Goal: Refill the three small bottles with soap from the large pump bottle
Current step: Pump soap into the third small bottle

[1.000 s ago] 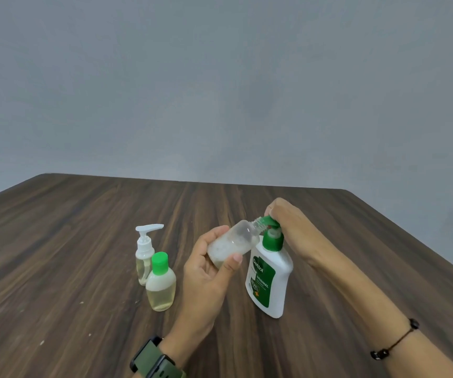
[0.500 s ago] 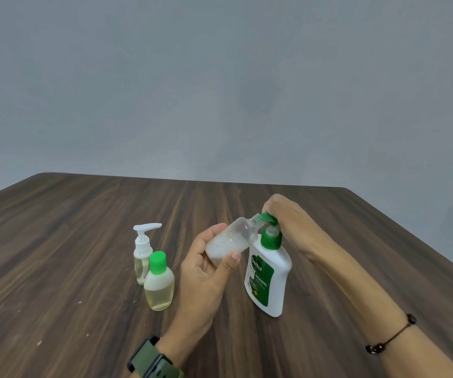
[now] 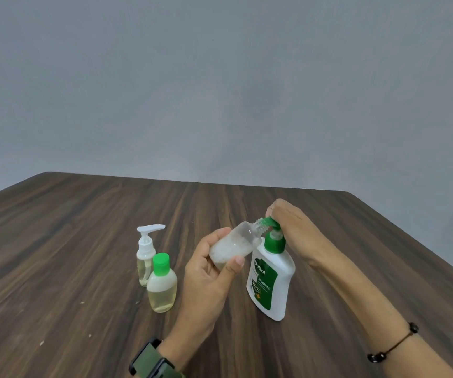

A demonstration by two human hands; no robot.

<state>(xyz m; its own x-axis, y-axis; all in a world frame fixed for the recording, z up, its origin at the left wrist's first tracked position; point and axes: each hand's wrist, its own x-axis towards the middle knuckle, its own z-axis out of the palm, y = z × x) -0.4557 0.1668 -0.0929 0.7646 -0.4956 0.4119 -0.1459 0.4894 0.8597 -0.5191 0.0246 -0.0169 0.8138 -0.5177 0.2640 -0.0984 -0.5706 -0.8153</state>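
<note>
1. Left hand (image 3: 209, 279) curls its grip round the open clear bottle (image 3: 233, 248), neck tilted to two o'clock under the green spout (image 3: 270, 222).
2. Right hand (image 3: 293, 227) presses down on that pump head.
3. Large pump bottle (image 3: 273, 282) stands on the desk (image 3: 70, 241).
4. At nine o'clock, the green-capped bottle (image 3: 162, 283) and white-pump bottle (image 3: 145, 253) stand together.

On the table (image 3: 83, 241) we see two small bottles (image 3: 162, 285) left of our left hand (image 3: 209, 279); right of it stands the large pump bottle (image 3: 271, 279), our right hand (image 3: 293, 227) on its pump.
</note>
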